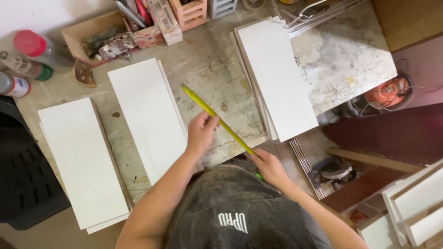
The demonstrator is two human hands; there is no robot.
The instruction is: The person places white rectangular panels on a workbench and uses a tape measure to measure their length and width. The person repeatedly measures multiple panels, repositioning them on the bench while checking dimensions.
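Observation:
A yellow tape measure blade (230,132) runs diagonally across the worn workbench (217,78), from near the middle white board (147,115) down to the bench's front edge. My left hand (200,133) pinches the blade partway along. At the blade's lower end, my right hand (270,167) grips the tape measure case, of which only a bit of green shows. A second white board (83,161) lies at the left. A stack of white boards (277,78) lies to the right of the blade.
Spray cans (27,55) stand at the back left beside a cardboard box of tools (97,39) and a pink crate (189,13). A black plastic crate (23,180) sits at the left. A circular saw (334,173) and white drawer parts (415,207) are lower right.

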